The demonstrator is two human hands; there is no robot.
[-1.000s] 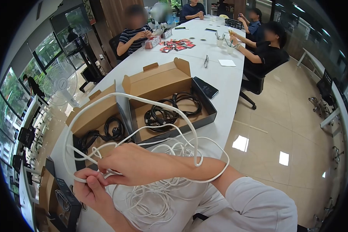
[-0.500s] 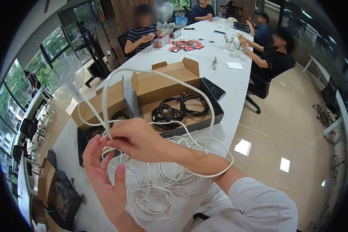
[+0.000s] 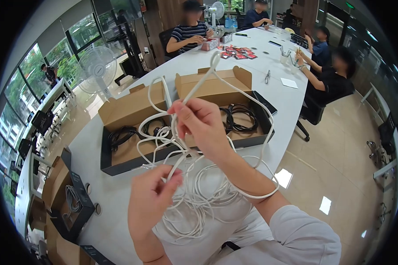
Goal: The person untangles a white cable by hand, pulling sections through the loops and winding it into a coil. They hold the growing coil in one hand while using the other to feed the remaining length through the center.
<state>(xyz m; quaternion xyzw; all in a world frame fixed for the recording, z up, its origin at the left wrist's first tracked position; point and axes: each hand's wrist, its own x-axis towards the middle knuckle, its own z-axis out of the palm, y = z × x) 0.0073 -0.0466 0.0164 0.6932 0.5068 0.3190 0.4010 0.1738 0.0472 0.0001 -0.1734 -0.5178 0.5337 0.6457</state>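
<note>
My right hand (image 3: 202, 126) pinches a white cable (image 3: 194, 90), with a loop of it standing up above the fingers. Lower and to the left, my left hand (image 3: 151, 194) grips another stretch of the same white cabling between thumb and fingers. Between the two hands the strands bunch up and cross. One loop hangs around my right forearm. Below, a tangled heap of white cable (image 3: 188, 216) lies at the table's near edge, partly over my lap. Which strand joins which cannot be made out.
Behind my hands stand two open cardboard boxes, the left box (image 3: 124, 168) and the right box (image 3: 256, 140), holding coiled black cables (image 3: 243, 119). Another open box (image 3: 82, 216) with a grey cable (image 3: 72, 198) is at left. Red packets (image 3: 239, 53) and several seated people are farther off.
My hands have moved apart, the right one up and rightward, the left one down and closed on cable. The cable's big arch has become a narrow upright loop, and the view has shifted.
</note>
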